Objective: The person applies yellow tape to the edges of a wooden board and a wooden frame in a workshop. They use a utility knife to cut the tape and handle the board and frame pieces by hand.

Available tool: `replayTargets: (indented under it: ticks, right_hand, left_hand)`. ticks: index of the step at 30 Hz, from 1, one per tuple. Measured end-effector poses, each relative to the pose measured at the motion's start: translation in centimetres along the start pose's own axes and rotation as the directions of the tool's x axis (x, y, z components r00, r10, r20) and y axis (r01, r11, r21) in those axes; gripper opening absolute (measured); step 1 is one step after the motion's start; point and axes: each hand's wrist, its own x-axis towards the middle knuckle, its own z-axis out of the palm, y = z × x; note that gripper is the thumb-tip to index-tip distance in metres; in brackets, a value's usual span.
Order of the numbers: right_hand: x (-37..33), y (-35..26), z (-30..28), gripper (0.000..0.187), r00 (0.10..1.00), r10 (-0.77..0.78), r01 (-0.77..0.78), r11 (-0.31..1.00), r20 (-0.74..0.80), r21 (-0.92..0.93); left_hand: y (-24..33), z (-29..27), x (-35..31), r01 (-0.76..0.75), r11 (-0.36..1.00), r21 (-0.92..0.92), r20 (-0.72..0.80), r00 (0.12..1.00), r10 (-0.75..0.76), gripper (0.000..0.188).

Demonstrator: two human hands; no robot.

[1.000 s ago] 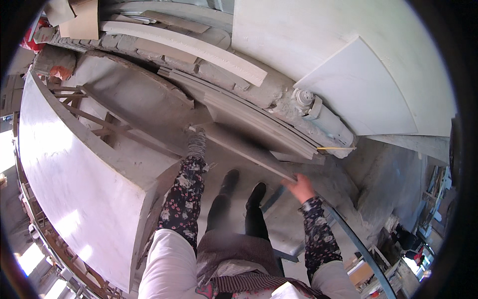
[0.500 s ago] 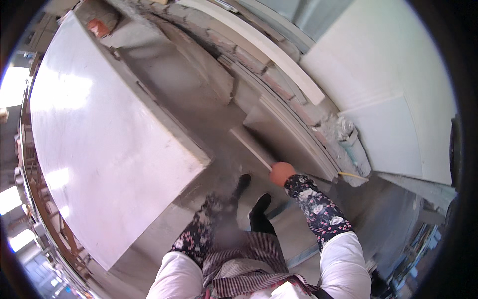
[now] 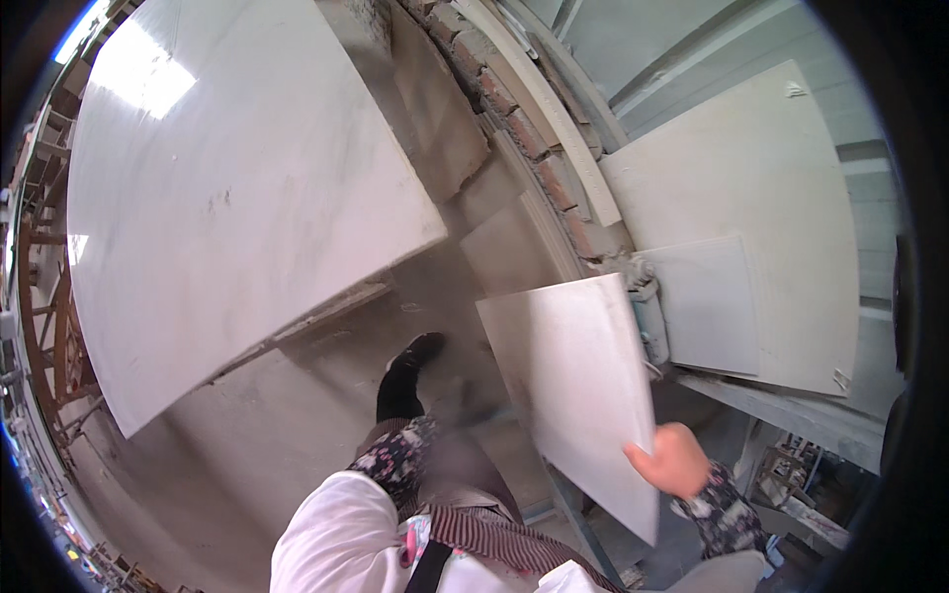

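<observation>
A white, flat stone slab (image 3: 573, 385) stands tilted in front of me on the right. My right hand (image 3: 675, 461) is closed on its right-hand edge, with the thumb on the broad face and the other fingers hidden. My left forearm, in a dark flowered sleeve, is bent in front of my apron. The left hand itself is lost in a blurred patch, so its fingers do not show. To the left lies a large polished white stone slab (image 3: 247, 198), its corner beyond my foot.
Several thin slabs (image 3: 514, 242) lean against a low brick wall (image 3: 568, 198) ahead. White panels (image 3: 736, 198) stand at the right, above a grey ledge (image 3: 791, 410). A dusty bottle-like container (image 3: 649, 321) is beside them. My dark shoe (image 3: 420, 348) is on the dusty floor.
My right hand has drawn the slab away from the leaning stack, back and to the right, turning its broad face into view. My body has turned and stepped.
</observation>
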Motion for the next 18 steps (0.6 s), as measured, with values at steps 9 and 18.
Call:
replayTargets:
  ticks: [9,18]
  right_hand:
    - [-24.4,-11.0,-7.3,0.034,0.909,0.412,-0.415,0.908,-0.057,-0.051]
    - [-29.5,6.6,-0.2,0.053,0.771,0.256,0.117,0.843,-0.583,0.525]
  left_hand:
    - [-2.3,13.0,-0.5,0.103,0.872,-0.478,0.176,0.984,-0.02,0.05]
    - [8.2,5.2,-15.8,-0.546,0.73,-0.411,-0.23,0.837,0.496,0.049]
